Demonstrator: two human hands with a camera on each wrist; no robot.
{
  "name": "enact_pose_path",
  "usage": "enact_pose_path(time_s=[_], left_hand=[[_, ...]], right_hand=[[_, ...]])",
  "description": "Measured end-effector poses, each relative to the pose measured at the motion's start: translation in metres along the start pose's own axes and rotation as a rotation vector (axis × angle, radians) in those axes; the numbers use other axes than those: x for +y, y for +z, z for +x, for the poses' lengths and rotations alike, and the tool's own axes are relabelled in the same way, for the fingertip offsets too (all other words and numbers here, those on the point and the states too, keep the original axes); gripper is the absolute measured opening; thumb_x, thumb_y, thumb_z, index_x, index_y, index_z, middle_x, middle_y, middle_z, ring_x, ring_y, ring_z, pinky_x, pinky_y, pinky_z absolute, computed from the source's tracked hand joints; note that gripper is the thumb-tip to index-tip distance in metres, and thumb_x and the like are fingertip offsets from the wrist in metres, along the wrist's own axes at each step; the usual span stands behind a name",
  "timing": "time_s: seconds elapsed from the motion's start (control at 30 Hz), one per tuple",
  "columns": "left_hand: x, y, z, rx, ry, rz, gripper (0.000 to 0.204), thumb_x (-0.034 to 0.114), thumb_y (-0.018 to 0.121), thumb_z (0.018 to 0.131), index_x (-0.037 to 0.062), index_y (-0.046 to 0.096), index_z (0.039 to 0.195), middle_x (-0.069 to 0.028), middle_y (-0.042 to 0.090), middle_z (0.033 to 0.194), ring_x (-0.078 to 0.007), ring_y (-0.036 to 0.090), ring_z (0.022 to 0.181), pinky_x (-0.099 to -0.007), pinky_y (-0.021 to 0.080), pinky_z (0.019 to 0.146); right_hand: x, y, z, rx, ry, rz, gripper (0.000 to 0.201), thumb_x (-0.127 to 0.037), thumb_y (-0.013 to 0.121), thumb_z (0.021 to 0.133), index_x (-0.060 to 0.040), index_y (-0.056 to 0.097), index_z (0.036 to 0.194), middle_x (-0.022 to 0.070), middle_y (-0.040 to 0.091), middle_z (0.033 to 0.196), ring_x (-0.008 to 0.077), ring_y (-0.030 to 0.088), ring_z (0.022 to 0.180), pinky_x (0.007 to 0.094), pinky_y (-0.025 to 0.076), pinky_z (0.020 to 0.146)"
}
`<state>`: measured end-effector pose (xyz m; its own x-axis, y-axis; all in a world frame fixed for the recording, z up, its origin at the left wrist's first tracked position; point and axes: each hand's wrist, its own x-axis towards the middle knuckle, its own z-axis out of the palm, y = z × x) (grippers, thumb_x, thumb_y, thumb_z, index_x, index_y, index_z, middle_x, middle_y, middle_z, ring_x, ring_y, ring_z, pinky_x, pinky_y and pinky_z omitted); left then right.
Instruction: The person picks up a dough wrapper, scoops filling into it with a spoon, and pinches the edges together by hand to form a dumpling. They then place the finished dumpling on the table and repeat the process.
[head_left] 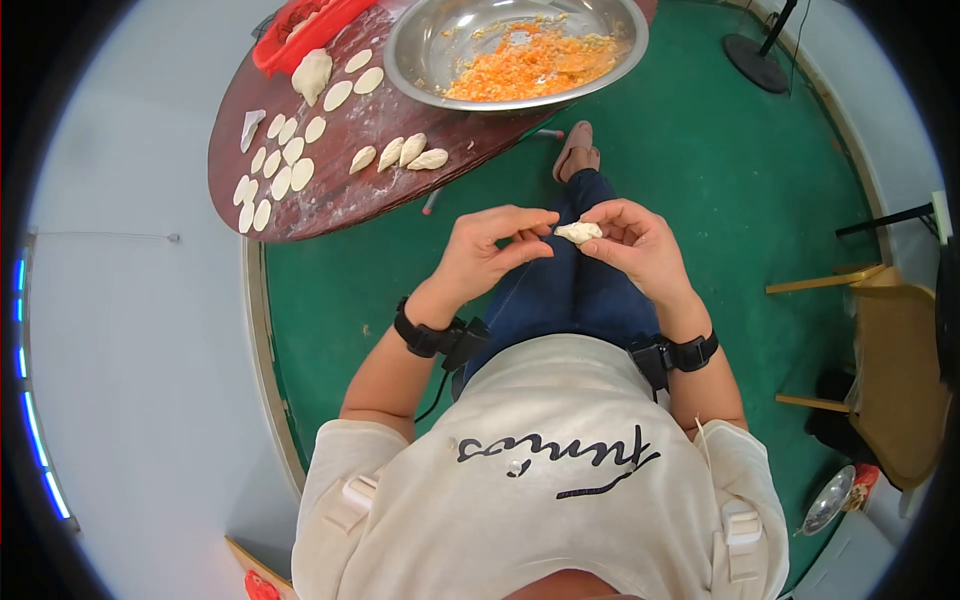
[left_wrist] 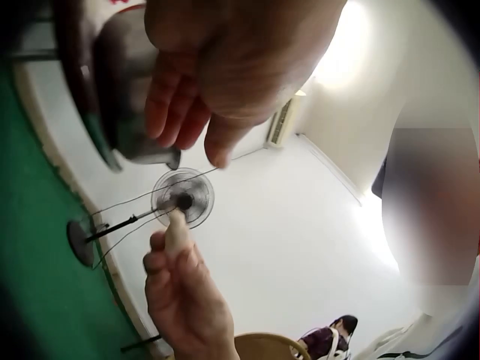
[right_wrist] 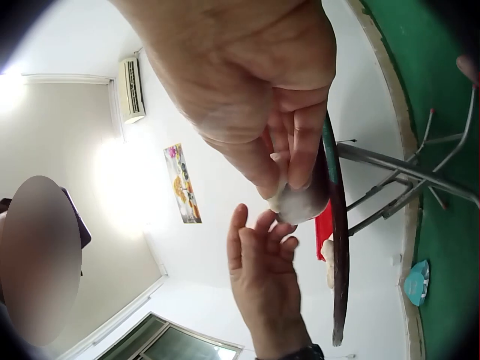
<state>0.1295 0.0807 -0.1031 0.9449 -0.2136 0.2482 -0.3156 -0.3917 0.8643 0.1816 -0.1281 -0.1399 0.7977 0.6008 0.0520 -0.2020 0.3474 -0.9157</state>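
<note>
A small filled dough dumpling (head_left: 578, 232) is pinched between the thumb and fingers of the right hand (head_left: 640, 245), above the lap. In the right wrist view the right hand (right_wrist: 262, 90) has its fingertips on the pale dough (right_wrist: 281, 196). The left hand (head_left: 497, 248) is just beside the dumpling's other end, fingers loosely bent and thumb apart, holding nothing. The left wrist view shows the left hand (left_wrist: 225, 67) empty, and the dumpling (left_wrist: 178, 234) upright in the right hand (left_wrist: 187, 300).
On the dark red table (head_left: 330, 215) are flat round wrappers (head_left: 293, 150), several shaped dumplings (head_left: 412, 150), a dough lump (head_left: 312, 76) and a red basket (head_left: 330, 30). A metal bowl (head_left: 420, 60) with orange filling (head_left: 540, 65) stands at the table's edge. Chair (head_left: 895, 370) at right.
</note>
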Motion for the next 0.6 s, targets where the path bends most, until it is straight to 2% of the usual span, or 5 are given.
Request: enact_pose_path(time_s=[0.1,0.3,0.53,0.6], left_hand=[[-0.004,0.005,-0.006,0.079,0.102,-0.010,0.023,0.002,0.071,0.072,0.0022,0.066,0.095,-0.0076,0.065,0.080,-0.0124,0.060,0.068,-0.0225,0.048,0.061],[-0.009,0.007,-0.014,0.150,0.055,-0.045,0.012,0.000,0.070,0.072,0.0009,0.066,0.084,-0.0070,0.065,0.078,-0.0123,0.060,0.068,-0.0219,0.047,0.060],[-0.014,0.007,-0.021,0.152,0.105,0.025,0.012,0.001,0.068,0.074,0.0005,0.066,0.086,-0.0072,0.065,0.079,-0.0129,0.060,0.070,-0.0223,0.047,0.062],[-0.015,0.007,-0.022,0.158,0.036,-0.055,0.015,0.001,0.066,0.077,0.0000,0.065,0.091,-0.0068,0.065,0.079,-0.0120,0.061,0.072,-0.0222,0.048,0.065]], right_hand=[[0.003,0.004,0.002,-0.035,0.053,-0.004,0.025,0.003,0.065,0.077,0.0008,0.058,0.102,0.0054,0.063,0.094,0.0094,0.060,0.085,0.0207,0.049,0.074],[0.002,0.010,0.003,-0.053,0.091,-0.055,0.030,0.004,0.064,0.076,0.0007,0.058,0.105,0.0062,0.063,0.095,0.0101,0.060,0.087,0.0211,0.049,0.075],[0.007,0.012,0.005,-0.074,0.066,-0.064,0.030,0.007,0.064,0.075,0.0008,0.059,0.105,0.0062,0.062,0.097,0.0101,0.060,0.087,0.0215,0.049,0.076],[0.008,0.011,0.005,-0.063,0.047,-0.085,0.031,0.007,0.064,0.075,0.0008,0.059,0.105,0.0041,0.061,0.097,0.0099,0.059,0.087,0.0212,0.049,0.076]])
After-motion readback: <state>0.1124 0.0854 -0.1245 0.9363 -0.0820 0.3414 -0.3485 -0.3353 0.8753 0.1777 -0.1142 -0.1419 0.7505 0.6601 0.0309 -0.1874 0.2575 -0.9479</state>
